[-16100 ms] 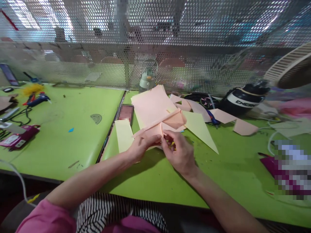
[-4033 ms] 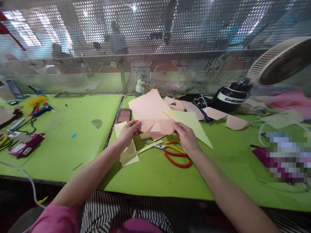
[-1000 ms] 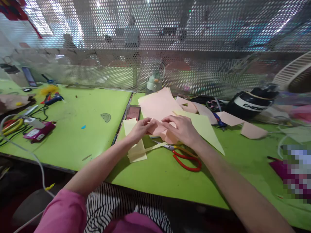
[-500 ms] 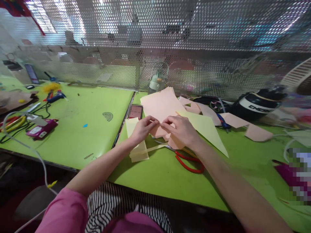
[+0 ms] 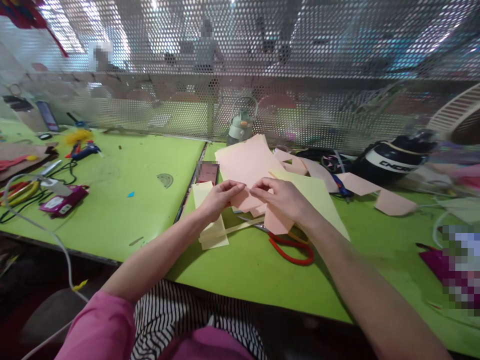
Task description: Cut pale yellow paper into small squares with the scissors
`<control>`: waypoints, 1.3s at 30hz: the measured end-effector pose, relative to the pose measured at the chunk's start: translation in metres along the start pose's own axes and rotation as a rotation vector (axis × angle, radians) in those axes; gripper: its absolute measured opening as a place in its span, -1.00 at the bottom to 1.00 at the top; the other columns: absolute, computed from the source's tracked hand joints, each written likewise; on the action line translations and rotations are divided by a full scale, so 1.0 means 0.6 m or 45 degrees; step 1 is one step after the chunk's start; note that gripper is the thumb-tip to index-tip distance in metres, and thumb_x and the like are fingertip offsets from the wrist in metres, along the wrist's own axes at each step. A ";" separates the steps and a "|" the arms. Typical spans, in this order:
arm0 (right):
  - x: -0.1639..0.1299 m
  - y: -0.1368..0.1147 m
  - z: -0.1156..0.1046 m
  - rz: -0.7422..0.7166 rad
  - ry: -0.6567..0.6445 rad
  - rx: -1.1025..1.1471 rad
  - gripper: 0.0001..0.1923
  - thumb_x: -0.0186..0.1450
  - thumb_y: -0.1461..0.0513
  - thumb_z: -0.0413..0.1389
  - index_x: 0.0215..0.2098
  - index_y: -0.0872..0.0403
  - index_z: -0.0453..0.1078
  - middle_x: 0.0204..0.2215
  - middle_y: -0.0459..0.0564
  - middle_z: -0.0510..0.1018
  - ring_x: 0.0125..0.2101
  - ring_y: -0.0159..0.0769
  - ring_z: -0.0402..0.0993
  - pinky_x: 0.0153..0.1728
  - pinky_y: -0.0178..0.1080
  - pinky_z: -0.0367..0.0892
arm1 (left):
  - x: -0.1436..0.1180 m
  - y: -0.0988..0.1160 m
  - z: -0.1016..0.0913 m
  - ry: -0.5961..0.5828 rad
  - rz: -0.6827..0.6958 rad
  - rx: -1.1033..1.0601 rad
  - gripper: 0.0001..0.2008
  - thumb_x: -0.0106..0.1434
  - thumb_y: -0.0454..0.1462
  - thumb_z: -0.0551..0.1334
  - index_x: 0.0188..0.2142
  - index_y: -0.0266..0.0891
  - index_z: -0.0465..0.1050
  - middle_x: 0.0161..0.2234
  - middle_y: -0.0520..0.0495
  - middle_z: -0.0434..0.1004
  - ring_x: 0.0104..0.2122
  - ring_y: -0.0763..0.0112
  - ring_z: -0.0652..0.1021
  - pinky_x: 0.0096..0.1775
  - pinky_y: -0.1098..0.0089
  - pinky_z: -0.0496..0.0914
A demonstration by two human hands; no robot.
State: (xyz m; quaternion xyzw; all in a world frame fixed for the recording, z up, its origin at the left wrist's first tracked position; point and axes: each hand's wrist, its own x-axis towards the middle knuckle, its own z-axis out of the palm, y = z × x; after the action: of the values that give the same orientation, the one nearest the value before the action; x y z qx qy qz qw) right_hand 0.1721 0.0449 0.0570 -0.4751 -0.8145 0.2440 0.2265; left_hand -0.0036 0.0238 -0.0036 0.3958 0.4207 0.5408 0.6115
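My left hand (image 5: 222, 199) and my right hand (image 5: 281, 199) are close together, thumbs and fingertips pinched on a small piece of pink paper (image 5: 244, 201) between them. Its edges blend with the pink sheets (image 5: 247, 157) behind, so its full shape is unclear. Below my right palm hangs another pink paper flap (image 5: 278, 221); whether it joins the held piece I cannot tell. Scissors with red handles (image 5: 294, 256) lie under it, their blades partly covered. Pale yellow paper strips (image 5: 214, 239) rest below my left wrist, and a larger yellow sheet (image 5: 322, 200) lies beyond my right hand.
A phone (image 5: 207, 173) lies left of the pink sheets, with a green bottle (image 5: 240, 126) behind. Farther right are pink offcuts (image 5: 393, 201) and a black bottle (image 5: 390, 161). A glue gun (image 5: 87, 150), purple box (image 5: 64, 201) and cables occupy the left table. A perforated screen (image 5: 168, 95) stands behind.
My fingertips stay pinched at nearly the same spot. The pink flap under my right hand shows more fully and hangs slightly lower. The whole view has shifted a little.
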 end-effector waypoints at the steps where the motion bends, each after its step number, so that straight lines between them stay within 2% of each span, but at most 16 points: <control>1: 0.000 0.002 -0.001 0.008 0.019 0.008 -0.77 0.24 0.05 0.10 -0.45 0.00 0.44 -0.46 -0.06 0.59 -0.45 -0.25 0.41 -0.40 -0.23 0.21 | 0.000 0.000 0.000 0.004 -0.017 0.000 -0.65 -0.02 -0.06 0.45 -0.39 -0.25 0.46 -0.45 0.06 0.48 -0.48 0.54 0.46 -0.43 0.51 0.31; 5: 0.000 0.012 -0.002 0.000 0.019 0.053 -0.76 0.22 0.03 0.11 -0.40 0.01 0.45 -0.40 -0.05 0.59 -0.39 -0.23 0.43 -0.35 -0.23 0.22 | 0.000 -0.001 0.000 0.013 -0.045 0.000 -0.64 -0.08 -0.10 0.49 -0.47 -0.28 0.43 -0.55 0.11 0.42 -0.54 0.59 0.42 -0.43 0.52 0.32; 7: 0.000 0.017 -0.002 0.007 -0.075 0.103 -0.72 0.22 -0.01 0.12 -0.37 0.01 0.47 -0.37 -0.04 0.60 -0.37 -0.22 0.44 -0.35 -0.23 0.22 | 0.001 -0.001 0.000 0.009 -0.044 -0.008 -0.65 -0.06 -0.11 0.49 -0.48 -0.28 0.42 -0.57 0.14 0.41 -0.56 0.62 0.40 -0.43 0.54 0.32; 10: 0.001 0.024 -0.002 0.099 -0.191 0.124 -0.65 0.21 -0.06 0.12 -0.47 0.02 0.46 -0.49 -0.08 0.56 -0.45 -0.26 0.39 -0.42 -0.25 0.16 | 0.000 0.000 -0.001 0.001 -0.067 -0.013 -0.66 0.00 -0.10 0.47 -0.44 -0.27 0.43 -0.55 0.13 0.45 -0.56 0.64 0.43 -0.41 0.55 0.36; 14: 0.002 0.025 -0.004 0.149 -0.044 0.159 -0.64 0.20 -0.06 0.13 -0.52 0.03 0.44 -0.55 -0.10 0.52 -0.50 -0.31 0.34 -0.46 -0.26 0.12 | -0.006 -0.002 -0.002 -0.101 -0.225 0.005 -0.65 0.05 -0.09 0.46 -0.32 -0.29 0.47 -0.41 -0.06 0.61 -0.48 0.48 0.58 -0.31 0.39 0.49; 16: 0.002 0.023 -0.005 0.135 0.003 0.225 -0.64 0.18 -0.07 0.14 -0.52 0.03 0.44 -0.55 -0.11 0.51 -0.50 -0.31 0.33 -0.46 -0.27 0.12 | -0.008 -0.006 0.000 -0.168 -0.310 0.009 -0.68 0.06 -0.15 0.47 -0.35 -0.32 0.47 -0.36 -0.18 0.66 -0.41 0.38 0.63 -0.25 0.33 0.52; 18: 0.002 0.022 -0.005 0.127 0.007 0.275 -0.63 0.16 -0.08 0.16 -0.54 0.03 0.44 -0.56 -0.11 0.50 -0.50 -0.32 0.31 -0.46 -0.27 0.12 | -0.009 -0.010 0.002 -0.195 -0.343 -0.002 -0.75 0.09 -0.22 0.46 -0.39 -0.33 0.48 -0.34 -0.22 0.67 -0.38 0.37 0.64 -0.20 0.31 0.52; 23: 0.002 0.024 -0.002 0.142 -0.001 0.347 -0.63 0.12 -0.08 0.20 -0.54 0.04 0.44 -0.55 -0.11 0.51 -0.48 -0.31 0.34 -0.44 -0.26 0.15 | -0.010 -0.012 0.005 -0.205 -0.349 -0.034 -0.88 0.17 -0.31 0.40 -0.41 -0.34 0.52 -0.35 -0.20 0.69 -0.39 0.42 0.65 -0.16 0.32 0.52; 28: -0.001 0.025 0.006 0.140 -0.044 0.355 -0.66 0.15 -0.05 0.17 -0.50 0.04 0.46 -0.50 -0.07 0.56 -0.44 -0.27 0.39 -0.40 -0.25 0.20 | -0.011 -0.014 0.006 -0.206 -0.337 -0.051 -0.86 0.16 -0.27 0.41 -0.36 -0.35 0.59 -0.38 -0.20 0.69 -0.43 0.41 0.64 -0.23 0.35 0.52; 34: -0.006 0.021 0.006 0.162 -0.162 0.324 -0.69 0.12 0.01 0.23 -0.28 0.04 0.50 -0.35 -0.04 0.62 -0.37 -0.20 0.48 -0.38 -0.22 0.28 | -0.007 -0.022 0.006 -0.195 -0.304 -0.086 -0.89 0.15 -0.31 0.40 -0.39 -0.36 0.60 -0.45 -0.15 0.67 -0.48 0.45 0.61 -0.25 0.38 0.51; 39: -0.006 0.020 -0.010 0.125 -0.191 0.334 -0.71 0.15 0.06 0.21 -0.24 0.06 0.49 -0.29 0.00 0.63 -0.27 -0.15 0.51 -0.29 -0.20 0.32 | -0.008 -0.017 0.005 -0.286 -0.324 -0.102 -0.88 0.20 -0.32 0.35 -0.36 -0.40 0.60 -0.36 -0.24 0.68 -0.39 0.38 0.64 -0.16 0.32 0.51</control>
State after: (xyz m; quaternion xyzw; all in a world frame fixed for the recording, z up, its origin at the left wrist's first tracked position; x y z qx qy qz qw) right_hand 0.1853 0.0480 0.0541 -0.4613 -0.7660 0.3938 0.2131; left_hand 0.0021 0.0180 -0.0117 0.3727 0.3745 0.4277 0.7334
